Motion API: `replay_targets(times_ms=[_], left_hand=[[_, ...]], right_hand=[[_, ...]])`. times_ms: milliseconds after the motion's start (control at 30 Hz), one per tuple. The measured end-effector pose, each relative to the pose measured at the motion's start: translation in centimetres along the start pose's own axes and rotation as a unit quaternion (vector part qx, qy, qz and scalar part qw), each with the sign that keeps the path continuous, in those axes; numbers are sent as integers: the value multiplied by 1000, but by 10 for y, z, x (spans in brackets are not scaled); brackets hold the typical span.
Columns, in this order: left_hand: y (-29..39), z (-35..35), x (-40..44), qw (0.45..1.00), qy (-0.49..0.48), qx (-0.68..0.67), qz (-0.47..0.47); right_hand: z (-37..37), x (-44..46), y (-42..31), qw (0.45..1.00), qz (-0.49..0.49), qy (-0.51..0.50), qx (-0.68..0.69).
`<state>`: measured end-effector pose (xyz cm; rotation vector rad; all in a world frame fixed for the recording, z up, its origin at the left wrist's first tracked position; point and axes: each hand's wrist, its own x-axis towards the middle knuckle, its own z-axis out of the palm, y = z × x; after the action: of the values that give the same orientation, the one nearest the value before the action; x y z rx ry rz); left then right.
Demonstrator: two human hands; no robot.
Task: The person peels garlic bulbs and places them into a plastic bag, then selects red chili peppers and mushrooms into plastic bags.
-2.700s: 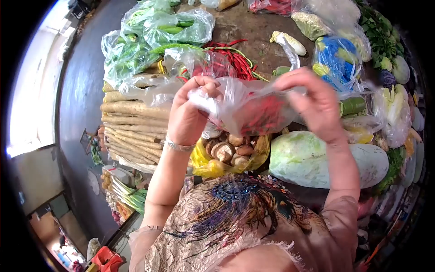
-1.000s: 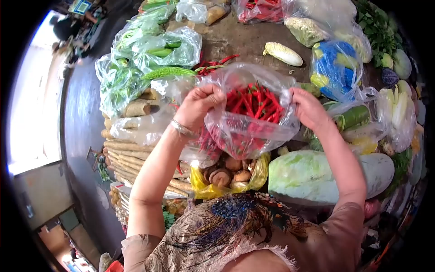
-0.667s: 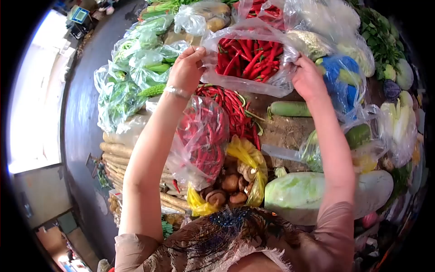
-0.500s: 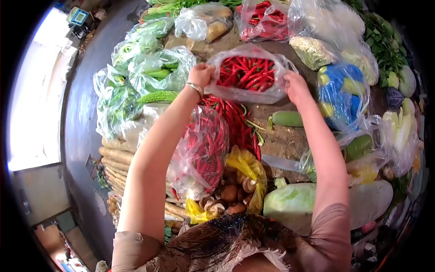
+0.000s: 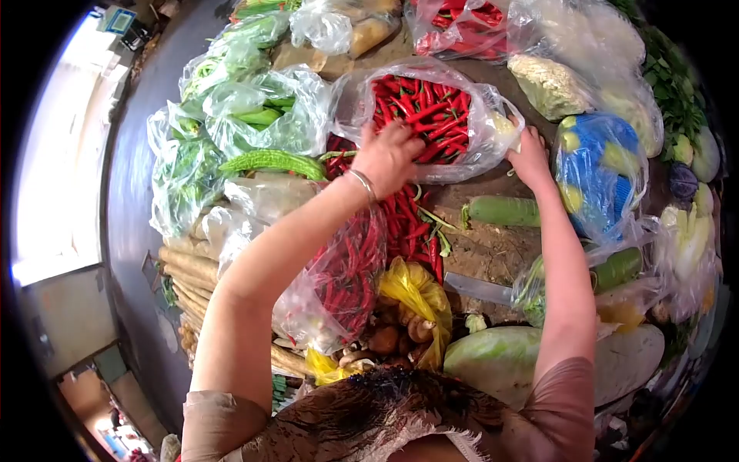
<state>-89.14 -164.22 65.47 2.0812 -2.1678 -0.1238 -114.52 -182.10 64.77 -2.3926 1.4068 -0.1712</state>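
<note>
Your left hand (image 5: 389,158), fingers apart, spreads over slender, glossy red chillies (image 5: 431,115) inside the thin, clear plastic bag (image 5: 483,137) at your one o'clock, while your right hand (image 5: 531,160) appears pinched on the bag's four o'clock rim, presumably to hold its mouth open.

I can see a way down from above into the open chili bag (image 5: 485,146), though the left hand (image 5: 389,158) blocks its near-left part and the right hand (image 5: 530,160) its right rim. Nearer, a strip of tabletop (image 5: 481,250) gives room between the long green vegetable (image 5: 504,210) and the knife blade (image 5: 477,289), hemmed by loose chilies (image 5: 404,223) and the right forearm (image 5: 566,254).
</note>
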Motion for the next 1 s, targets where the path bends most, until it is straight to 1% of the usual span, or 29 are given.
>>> replay_targets(times_ms=[33, 100, 167, 200, 233, 267, 333, 367, 433, 467, 500, 567, 600, 633, 667, 700, 767, 800, 833, 900, 933, 967, 1000], left_hand=[[8, 2, -7, 999, 6, 28, 31], [13, -4, -20, 997, -67, -24, 25], [10, -8, -29, 993, -115, -26, 26], [9, -10, -33, 993, -113, -27, 22], [8, -12, -40, 996, -75, -42, 31], [8, -14, -48, 997, -37, -58, 41], [13, -32, -61, 996, -36, -61, 46], [15, -44, -68, 996, -36, -64, 52], [19, -67, -87, 995, -46, -76, 43], [20, -79, -98, 995, -56, -82, 31], [21, -89, -110, 994, -67, -88, 19], [22, -103, -134, 994, -62, -88, -5], [21, -110, -148, 994, -49, -97, -20], [22, -116, -163, 993, -38, -105, -40], [25, -120, -180, 992, -10, -98, -75], [27, -129, -196, 991, 3, -82, -108], [29, -134, -233, 978, 37, -84, -187], [31, -134, -252, 969, 51, -77, -230], [35, -132, -268, 966, 49, -74, -244], [43, -126, -293, 943, 95, -92, -307], [46, -122, -302, 938, 114, -100, -311], [49, -119, -308, 935, 108, -121, -314], [55, -114, -313, 921, 46, -179, -342]], right_hand=[[1, -4, 1, 1000, -1, -2, 2], [3, -9, 2, 999, 38, 20, -17], [-3, -19, 4, 994, 86, 62, 33], [-4, -21, -2, 990, 108, 74, 53], [-5, -22, -9, 985, 130, 86, 74], [-3, -23, -9, 986, 127, 83, 73], [-4, -23, -11, 984, 27, 178, 0], [-9, -24, -16, 984, 22, 176, -1], [-36, -34, -52, 957, -156, 240, 43], [-41, -39, -69, 954, -191, 230, 31], [-38, -42, -78, 955, -224, 194, 23], [-19, -47, -89, 957, -272, 98, 9], [-18, -54, -95, 961, -276, 17, -21], [-15, -56, -96, 958, -285, 10, -14], [-12, -56, -90, 974, -197, -106, -39], [-7, -56, -85, 967, -108, -220, -67], [2, -65, -71, 984, -129, -113, -43], [-1, -73, -79, 986, -153, -40, -57], [-10, -80, -95, 980, -195, 4, -41], [-24, -96, -138, 954, -265, -36, 135], [-29, -109, -164, 930, -323, -47, 167], [-30, -125, -190, 903, -378, -58, 197], [-28, -142, -214, 878, -415, -91, 220]])
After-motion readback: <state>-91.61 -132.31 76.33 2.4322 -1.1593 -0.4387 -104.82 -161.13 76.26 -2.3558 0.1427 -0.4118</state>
